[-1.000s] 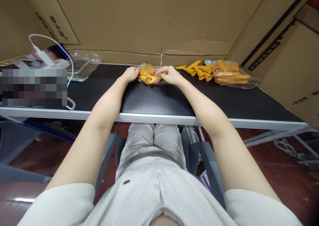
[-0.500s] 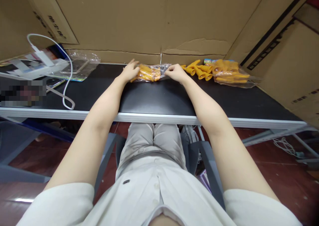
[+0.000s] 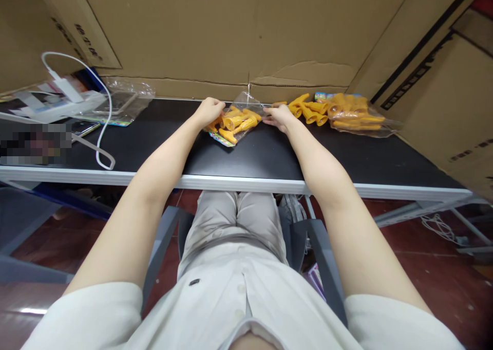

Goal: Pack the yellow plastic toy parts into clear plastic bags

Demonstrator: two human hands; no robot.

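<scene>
A clear plastic bag [image 3: 246, 101] holding several yellow horn-shaped plastic pieces [image 3: 233, 122] lies tilted on the black tabletop. A colourful printed strip shows along its lower left edge. My left hand [image 3: 210, 112] is closed on the bag's left side; its fingertips are partly hidden. By the opposite side is my right hand [image 3: 280, 117], its fingers apart and nothing visibly gripped. Whether those fingers touch the plastic, I cannot tell. Just right of that hand lie loose yellow pieces [image 3: 308, 111].
A second filled plastic bag [image 3: 356, 114] lies at the right, against the cardboard wall [image 3: 215, 31]. On the left are a white cable [image 3: 110, 108], a clear package [image 3: 131, 103] and a phone [image 3: 85, 128]. The table's pale front edge [image 3: 246, 183] runs before my lap.
The bag has turned, spreading wider towards me with its printed strip now showing. My left hand has shifted slightly right and closed on it. My right hand's fingers have come apart from their pinch.
</scene>
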